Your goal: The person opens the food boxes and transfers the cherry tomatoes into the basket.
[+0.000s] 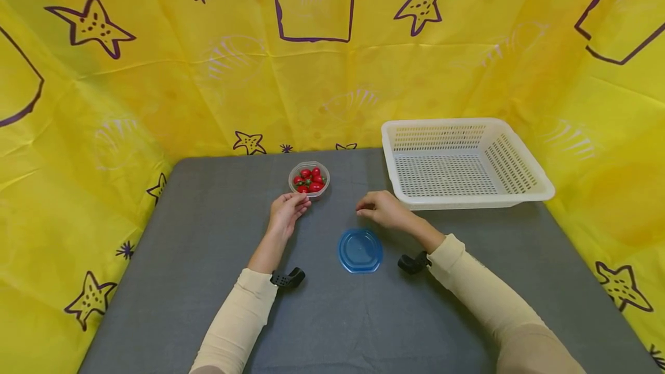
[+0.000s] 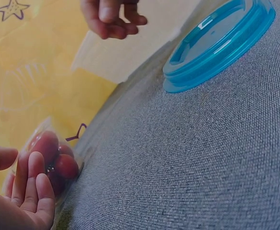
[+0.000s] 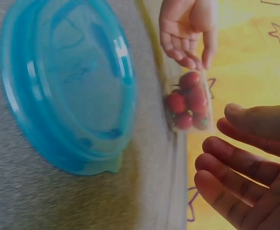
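A small clear plastic tub [image 1: 325, 173] holding several red cherry tomatoes [image 1: 315, 187] stands near the back of the table. My left hand [image 1: 288, 212] is at the tub's near side, its fingertips right by the rim, fingers loosely bent and gripping nothing. In the left wrist view, these fingers [image 2: 32, 179] overlap the tub and tomatoes. To the right, my right hand [image 1: 384, 209] hovers with relaxed fingers and holds nothing; the right wrist view shows its fingers [image 3: 230, 163] spread apart. Just below it, a blue lid [image 1: 361, 251] lies flat on the table.
A white perforated basket [image 1: 470, 204] stands at the back right, close beyond my right hand. Grey cloth covers the table [image 1: 208, 247]. Yellow patterned curtains [image 1: 322, 91] enclose its back and sides.
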### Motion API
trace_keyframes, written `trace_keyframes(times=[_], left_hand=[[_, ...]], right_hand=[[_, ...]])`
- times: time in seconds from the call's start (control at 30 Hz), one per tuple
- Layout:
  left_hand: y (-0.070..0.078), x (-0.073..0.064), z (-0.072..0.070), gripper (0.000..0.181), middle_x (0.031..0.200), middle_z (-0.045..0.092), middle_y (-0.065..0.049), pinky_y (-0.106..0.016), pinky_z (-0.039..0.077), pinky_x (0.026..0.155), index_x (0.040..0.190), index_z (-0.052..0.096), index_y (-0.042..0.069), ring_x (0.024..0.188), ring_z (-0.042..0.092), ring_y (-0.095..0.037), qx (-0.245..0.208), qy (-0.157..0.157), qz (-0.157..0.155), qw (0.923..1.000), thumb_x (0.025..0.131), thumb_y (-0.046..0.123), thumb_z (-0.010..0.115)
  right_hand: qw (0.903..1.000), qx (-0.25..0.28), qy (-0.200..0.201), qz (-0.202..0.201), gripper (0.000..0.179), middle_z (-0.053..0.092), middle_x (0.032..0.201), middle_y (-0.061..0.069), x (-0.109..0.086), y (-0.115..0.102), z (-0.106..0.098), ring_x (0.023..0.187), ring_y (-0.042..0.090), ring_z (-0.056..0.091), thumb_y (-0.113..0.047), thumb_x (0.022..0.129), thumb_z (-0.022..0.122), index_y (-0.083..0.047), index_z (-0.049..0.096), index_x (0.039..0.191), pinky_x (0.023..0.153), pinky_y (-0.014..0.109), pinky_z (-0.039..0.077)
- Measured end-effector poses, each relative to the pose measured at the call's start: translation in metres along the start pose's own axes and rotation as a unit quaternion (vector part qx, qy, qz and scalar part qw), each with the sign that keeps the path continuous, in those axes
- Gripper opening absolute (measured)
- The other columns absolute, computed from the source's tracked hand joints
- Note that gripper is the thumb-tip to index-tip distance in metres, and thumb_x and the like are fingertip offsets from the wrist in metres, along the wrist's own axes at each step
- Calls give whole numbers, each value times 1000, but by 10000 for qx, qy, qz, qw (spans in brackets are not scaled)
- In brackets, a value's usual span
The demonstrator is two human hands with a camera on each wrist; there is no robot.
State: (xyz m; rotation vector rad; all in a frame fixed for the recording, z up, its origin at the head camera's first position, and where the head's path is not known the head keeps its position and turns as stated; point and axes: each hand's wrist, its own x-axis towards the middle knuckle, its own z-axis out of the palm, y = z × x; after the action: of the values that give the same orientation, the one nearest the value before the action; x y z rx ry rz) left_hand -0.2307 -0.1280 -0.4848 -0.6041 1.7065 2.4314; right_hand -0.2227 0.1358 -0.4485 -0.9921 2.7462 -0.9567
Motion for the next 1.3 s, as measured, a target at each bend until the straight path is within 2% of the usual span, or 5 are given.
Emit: trace_keyframes(times=[0.47, 0.7, 0.97, 1.3], left_hand=[[1, 1, -2, 7, 70, 68, 7, -21, 54, 70, 95, 56, 8, 66, 67, -5, 39, 11, 35, 10000, 93, 7, 62], [1, -1, -4, 6, 70, 68, 5, -21, 55, 70, 95, 56, 7, 66, 68, -6, -2, 10, -11, 10000, 93, 7, 61], [2, -2, -5, 5, 70, 68, 5, -22, 55, 71, 96, 57, 6, 68, 68, -6, 107, -40, -127, 9999, 94, 10, 61], [4, -3, -4, 7, 72, 68, 6, -21, 55, 71, 100, 56, 7, 69, 68, -5, 175, -127, -152, 9997, 96, 12, 59]], right_hand=[[9989, -121, 435, -93, 11, 70, 86, 7, 25, -19, -9, 79, 19, 65, -12, 89, 70, -4, 75, 95, 72, 31, 54], [9989, -201, 424, 76, 15, 72, 92, 8, 39, -31, -8, 84, 19, 67, -12, 90, 68, -4, 74, 101, 76, 33, 55], [9985, -278, 478, 51, 18, 72, 91, 9, 56, -40, -8, 84, 21, 67, -15, 90, 69, -3, 73, 102, 77, 33, 55], [9980, -389, 489, 28, 20, 71, 92, 11, 74, -37, -2, 85, 23, 67, -11, 89, 70, 0, 72, 105, 80, 35, 55]])
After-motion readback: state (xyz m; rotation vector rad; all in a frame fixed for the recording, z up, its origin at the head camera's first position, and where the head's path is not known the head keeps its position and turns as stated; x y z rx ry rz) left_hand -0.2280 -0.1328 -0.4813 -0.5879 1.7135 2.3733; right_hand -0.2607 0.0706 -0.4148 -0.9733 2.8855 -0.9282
